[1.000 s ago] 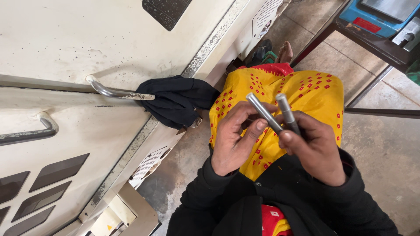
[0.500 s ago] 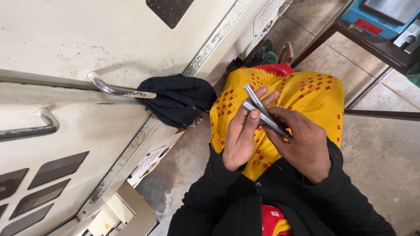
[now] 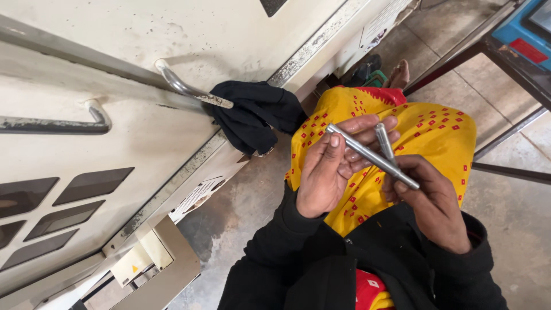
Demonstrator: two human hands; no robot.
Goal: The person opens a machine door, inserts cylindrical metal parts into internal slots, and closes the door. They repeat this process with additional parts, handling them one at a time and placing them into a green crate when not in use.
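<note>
Metal rods (image 3: 373, 156), crossed, pinched between left hand (image 3: 324, 172) and right hand (image 3: 433, 201) fingers.

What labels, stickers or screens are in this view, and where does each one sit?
White sticker: rectangular, dark print, on the cabinet's lower edge.
White label: rectangular, at the cabinet's upper right.
Small pale tag: yellow warning triangle, bottom left.
Red strip label: on the blue box, top right.

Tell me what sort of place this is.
Probably a workshop or service yard. A large off-white machine cabinet with metal grab handles and vents stands on a stained concrete floor, and both hands hold metal rods.
</note>
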